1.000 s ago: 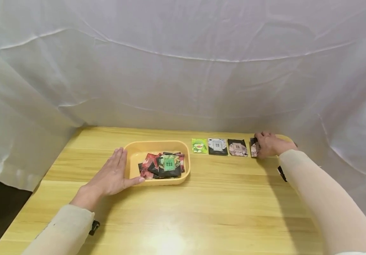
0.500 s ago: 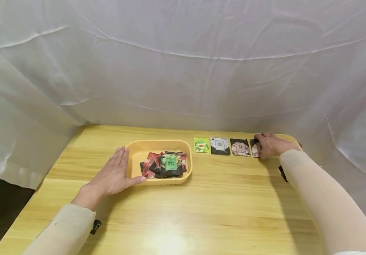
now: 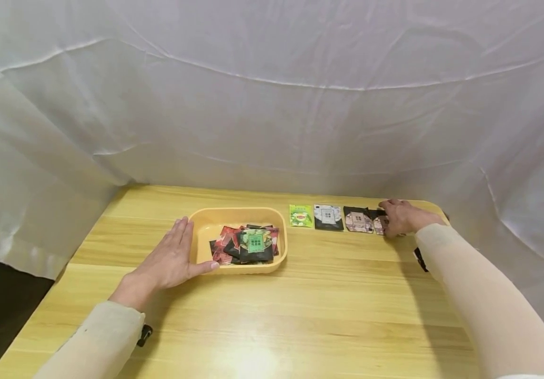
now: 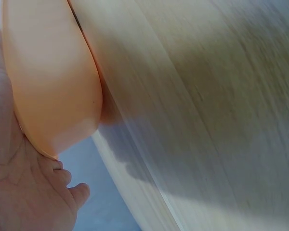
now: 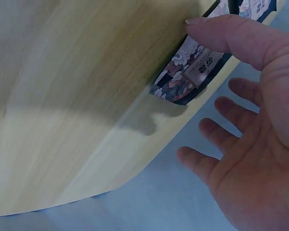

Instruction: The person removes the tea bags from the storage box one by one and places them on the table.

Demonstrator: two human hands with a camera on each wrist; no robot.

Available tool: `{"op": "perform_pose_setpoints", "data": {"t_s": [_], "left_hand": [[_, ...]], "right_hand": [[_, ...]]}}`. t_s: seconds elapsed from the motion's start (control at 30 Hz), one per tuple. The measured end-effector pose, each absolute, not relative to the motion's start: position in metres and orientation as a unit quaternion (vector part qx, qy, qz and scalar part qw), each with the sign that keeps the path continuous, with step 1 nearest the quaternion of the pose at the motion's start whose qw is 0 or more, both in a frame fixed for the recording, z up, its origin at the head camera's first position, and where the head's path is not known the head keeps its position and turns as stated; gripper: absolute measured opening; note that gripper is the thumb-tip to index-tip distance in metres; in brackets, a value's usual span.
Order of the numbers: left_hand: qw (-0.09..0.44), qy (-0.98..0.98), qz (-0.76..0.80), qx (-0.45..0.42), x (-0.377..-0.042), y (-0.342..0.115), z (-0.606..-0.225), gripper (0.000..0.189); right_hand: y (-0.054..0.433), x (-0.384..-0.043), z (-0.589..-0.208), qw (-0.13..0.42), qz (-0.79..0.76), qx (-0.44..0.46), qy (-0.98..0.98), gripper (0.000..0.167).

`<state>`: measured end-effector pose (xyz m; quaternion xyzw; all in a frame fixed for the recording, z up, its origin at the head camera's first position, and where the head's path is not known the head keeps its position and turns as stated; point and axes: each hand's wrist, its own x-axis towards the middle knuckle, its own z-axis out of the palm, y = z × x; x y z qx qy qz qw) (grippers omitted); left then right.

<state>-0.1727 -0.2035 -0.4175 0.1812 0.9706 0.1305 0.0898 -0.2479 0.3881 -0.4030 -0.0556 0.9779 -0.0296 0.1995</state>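
Watching the right hand [image 5: 265,134] over a flowered packet [image 5: 190,70], just right of another packet [image 3: 359,220] near the far edge of the table [image 3: 329,295].
The right wrist view shows me its label, hidden in the head view; the thumb crosses the packet, the other fingers spread apart on its far side, clamped on nothing. Its dark band faces far; its long axis I can't tell. The left hand [image 3: 170,260], fingers together, thumb apart, touches the left end of the tray [image 3: 253,269].

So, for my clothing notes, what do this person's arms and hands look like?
The left sleeve and right sleeve are long and cream. The left hand and right hand wear no gloves. Small black fittings, their purpose unclear, show beside both sleeves.
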Motion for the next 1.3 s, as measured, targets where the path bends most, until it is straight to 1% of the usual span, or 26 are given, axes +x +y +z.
{"op": "perform_pose_setpoints", "data": {"t_s": [0.1, 0.17, 0.33, 0.47, 0.6, 0.7, 0.8, 0.97, 1.13, 1.2, 1.3], "left_hand": [[0.093, 0.97, 0.135, 0.18, -0.174, -0.198, -0.42, 0.133], [0.094, 0.97, 0.137, 0.18, -0.175, -0.194, -0.421, 0.133], [0.085, 0.969, 0.14, 0.187, -0.179, -0.184, -0.424, 0.131], [0.08, 0.969, 0.138, 0.188, -0.181, -0.18, -0.424, 0.132], [0.083, 0.969, 0.139, 0.187, -0.182, -0.179, -0.424, 0.134], [0.084, 0.968, 0.142, 0.188, -0.184, -0.178, -0.423, 0.135], [0.083, 0.968, 0.144, 0.187, -0.186, -0.179, -0.422, 0.133], [0.084, 0.969, 0.147, 0.181, -0.186, -0.181, -0.423, 0.13], [0.086, 0.968, 0.15, 0.181, -0.186, -0.18, -0.424, 0.131], [0.087, 0.968, 0.149, 0.181, -0.187, -0.18, -0.424, 0.131], [0.089, 0.968, 0.15, 0.18, -0.188, -0.179, -0.423, 0.13]], "right_hand": [[0.39, -0.245, -0.402, 0.187, -0.031, -0.063, 0.98, 0.095], [0.39, -0.242, -0.401, 0.169, -0.029, -0.073, 0.982, 0.089], [0.376, -0.232, -0.391, 0.097, -0.029, -0.106, 0.989, 0.078], [0.344, -0.224, -0.377, 0.039, -0.026, -0.148, 0.988, 0.072], [0.3, -0.218, -0.368, -0.012, -0.038, -0.195, 0.98, 0.064], [0.266, -0.216, -0.363, -0.04, -0.05, -0.223, 0.973, 0.058], [0.231, -0.215, -0.361, -0.044, -0.06, -0.241, 0.968, 0.056], [0.178, -0.212, -0.367, -0.017, -0.087, -0.269, 0.959, 0.055], [0.145, -0.213, -0.375, 0.006, -0.088, -0.296, 0.951, 0.054], [0.138, -0.213, -0.377, 0.024, -0.086, -0.294, 0.952, 0.06], [0.131, -0.214, -0.38, 0.066, -0.081, -0.281, 0.954, 0.075]]}}
